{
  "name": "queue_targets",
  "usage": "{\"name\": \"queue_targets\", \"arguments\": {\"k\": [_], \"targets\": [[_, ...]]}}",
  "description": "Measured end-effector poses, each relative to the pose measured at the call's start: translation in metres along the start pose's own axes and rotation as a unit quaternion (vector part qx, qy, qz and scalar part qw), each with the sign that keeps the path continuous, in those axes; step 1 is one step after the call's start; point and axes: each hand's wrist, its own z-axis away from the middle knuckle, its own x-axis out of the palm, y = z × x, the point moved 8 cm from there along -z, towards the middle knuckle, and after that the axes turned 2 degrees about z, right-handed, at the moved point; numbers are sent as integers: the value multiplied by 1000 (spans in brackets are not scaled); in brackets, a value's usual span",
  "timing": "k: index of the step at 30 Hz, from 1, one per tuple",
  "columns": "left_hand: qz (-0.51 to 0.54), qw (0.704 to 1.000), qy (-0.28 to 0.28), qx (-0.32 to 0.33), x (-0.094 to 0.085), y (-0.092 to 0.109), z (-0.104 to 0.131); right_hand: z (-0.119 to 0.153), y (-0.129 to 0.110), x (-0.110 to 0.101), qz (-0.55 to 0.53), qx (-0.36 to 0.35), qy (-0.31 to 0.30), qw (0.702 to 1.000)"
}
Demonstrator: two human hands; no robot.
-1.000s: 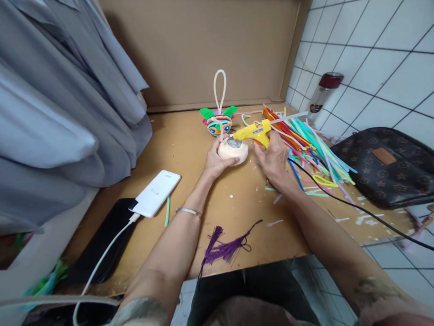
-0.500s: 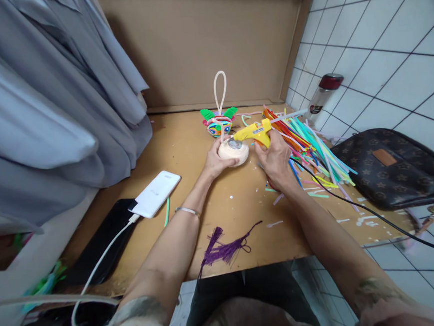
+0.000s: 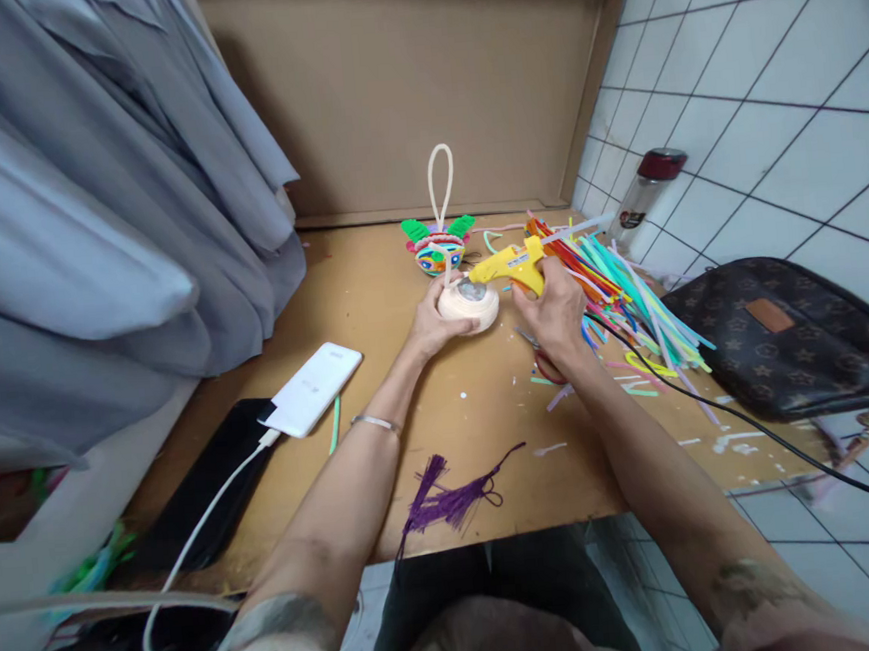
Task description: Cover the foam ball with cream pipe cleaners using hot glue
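Note:
My left hand (image 3: 432,321) is closed round a cream, wound-looking ball (image 3: 477,312) with a grey patch on top and a pale strip rising at its left side. In my right hand (image 3: 557,306) is a yellow glue gun (image 3: 509,264), a clear glue stick jutting from its back end. The gun's nozzle points left, right at the edge of the grey patch; whether it touches cannot be made out. Just behind the ball stands a colourful animal-head ornament (image 3: 440,255) with green ears and a white loop. Scissors (image 3: 547,362) lie partly hidden under my right wrist.
Coloured pipe cleaners (image 3: 619,291) are heaped at the right, beside a brown patterned bag (image 3: 789,338) and a red-lidded bottle (image 3: 650,193). A purple tassel (image 3: 452,500) lies near the front edge. A white power bank (image 3: 315,388) and its cable are at the left. The glue gun's black cord (image 3: 712,409) runs off rightward.
My right hand and the glue gun have shifted slightly to the right, and more of the scissors shows below the wrist. My left hand and the ball are nearly still.

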Motion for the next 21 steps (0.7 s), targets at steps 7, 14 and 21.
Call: {"name": "queue_targets", "arguments": {"k": [7,14,21], "targets": [[1,1000,0,5,-1,0,0,-1,2,2,-6,-6,-8,1000],[-8,1000,-7,1,0,1,-1,0,2,0,2,0,-7,1000],[15,1000,-10,-16,1,-1,-1,1,7,-1,0,18,18,1000]]}}
